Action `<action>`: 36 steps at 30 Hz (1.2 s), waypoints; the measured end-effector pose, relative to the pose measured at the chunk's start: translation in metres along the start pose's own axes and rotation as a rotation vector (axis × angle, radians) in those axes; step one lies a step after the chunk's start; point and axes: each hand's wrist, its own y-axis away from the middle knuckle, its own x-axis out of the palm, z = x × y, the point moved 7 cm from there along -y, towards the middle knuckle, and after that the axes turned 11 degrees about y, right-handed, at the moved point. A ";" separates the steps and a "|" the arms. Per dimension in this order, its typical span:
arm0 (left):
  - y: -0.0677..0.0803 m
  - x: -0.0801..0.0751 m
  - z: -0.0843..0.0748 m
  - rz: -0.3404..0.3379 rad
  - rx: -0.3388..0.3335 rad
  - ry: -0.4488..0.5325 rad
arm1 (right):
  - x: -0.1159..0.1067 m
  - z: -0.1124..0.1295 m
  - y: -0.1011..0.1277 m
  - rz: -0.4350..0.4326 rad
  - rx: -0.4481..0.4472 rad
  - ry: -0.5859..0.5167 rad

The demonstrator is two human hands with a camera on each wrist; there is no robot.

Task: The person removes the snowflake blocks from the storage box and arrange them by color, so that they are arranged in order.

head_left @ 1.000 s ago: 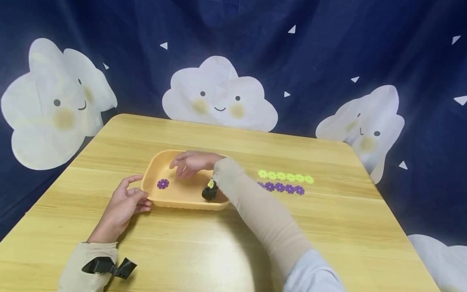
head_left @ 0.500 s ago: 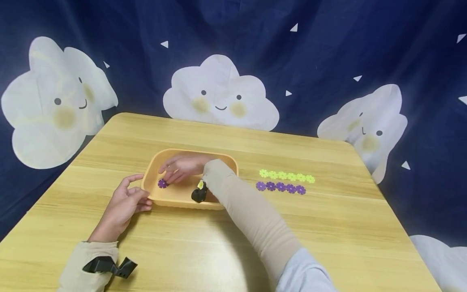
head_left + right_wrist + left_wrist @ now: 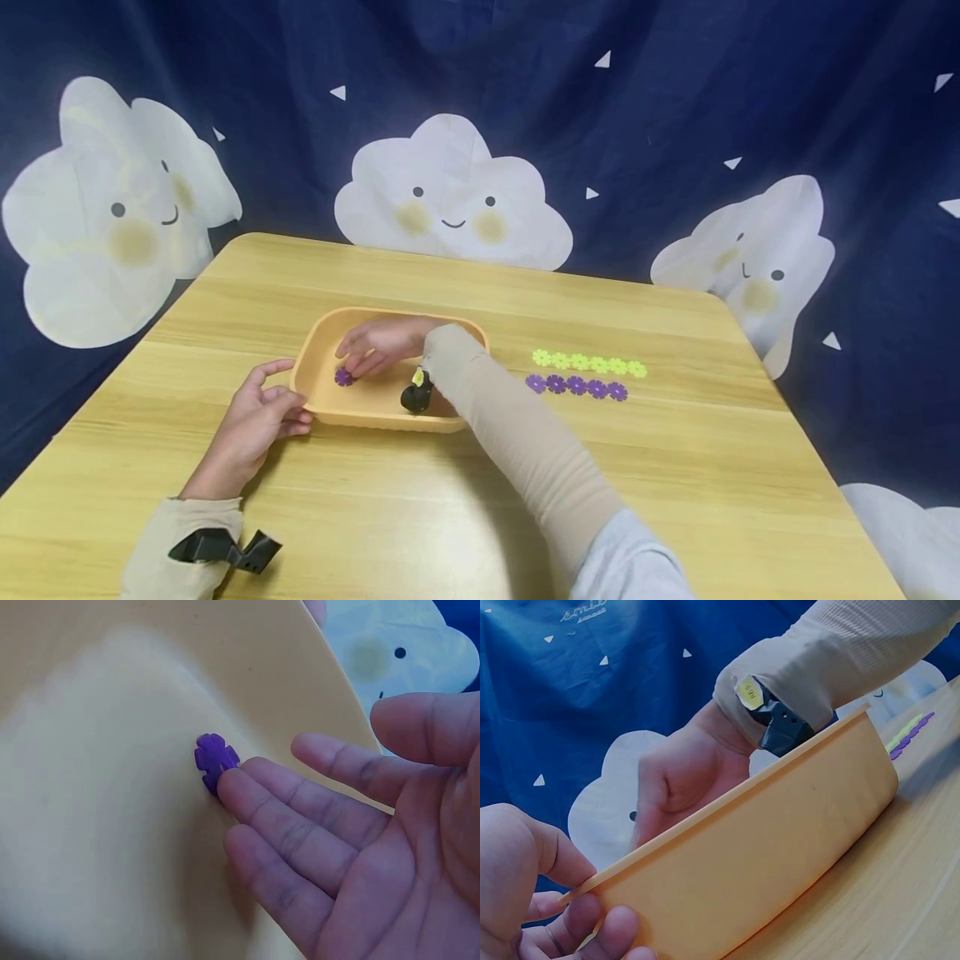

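Where fingertips (image 3: 234, 784) overlap it, purple flower (image 3: 215, 756) partly hidden.

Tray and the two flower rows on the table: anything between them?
Head view: only the right sleeve crosses there; otherwise bare table between tray and flower rows.

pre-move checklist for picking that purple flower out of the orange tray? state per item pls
1. Purple flower in view inside the orange tray: ok.
2. Right hand at the flower, a fingertip touching its edge: ok.
3. Flower pinched or lifted: not ok, the fingers are straight and nothing is curled round it.
4. Left hand steadying the tray at its near left corner, fingers on the rim: ok.
5. Flower lying flat on the tray floor: cannot tell; the right wrist view suggests it sits where the wall curves up.
6. Rows of green flowers and purple flowers on the table, apart from the tray: ok.
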 end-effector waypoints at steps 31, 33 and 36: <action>0.000 0.000 0.001 0.003 0.006 0.012 | -0.037 -0.025 0.026 -0.106 -0.134 0.560; 0.000 0.000 0.001 0.003 0.006 0.012 | -0.036 -0.022 0.027 -0.115 -0.144 0.622; 0.000 0.000 0.000 0.003 0.007 0.011 | -0.034 -0.021 0.027 -0.120 -0.143 0.675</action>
